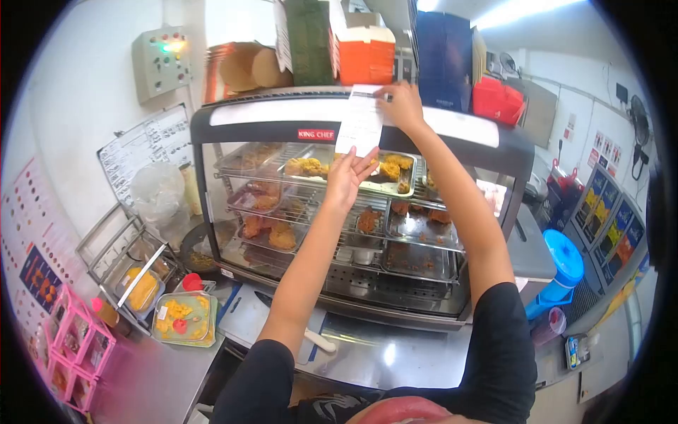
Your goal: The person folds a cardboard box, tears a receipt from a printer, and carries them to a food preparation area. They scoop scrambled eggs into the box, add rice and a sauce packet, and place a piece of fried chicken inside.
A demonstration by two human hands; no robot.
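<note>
A white paper slip [360,121], printed like a receipt, is stretched upright between my two hands in front of the top of the display warmer [275,116]. My right hand [402,107] grips its upper right side with bent fingers. Down at the lower end, my left hand [345,181] holds the slip by its bottom edge, palm turned up. Behind the glass, pieces of fried chicken [390,169] lie on a metal tray [385,188] just beyond my left hand. More fried chicken [281,237] sits on the lower shelves.
Orange boxes [366,56] and other folded packaging stand on top of the warmer. Below it, a white-handled knife [319,341] rests by a cutting board [247,318]. A tray of yellow food [185,339] and pink racks [78,346] are at left; a blue water jug [561,260] is at right.
</note>
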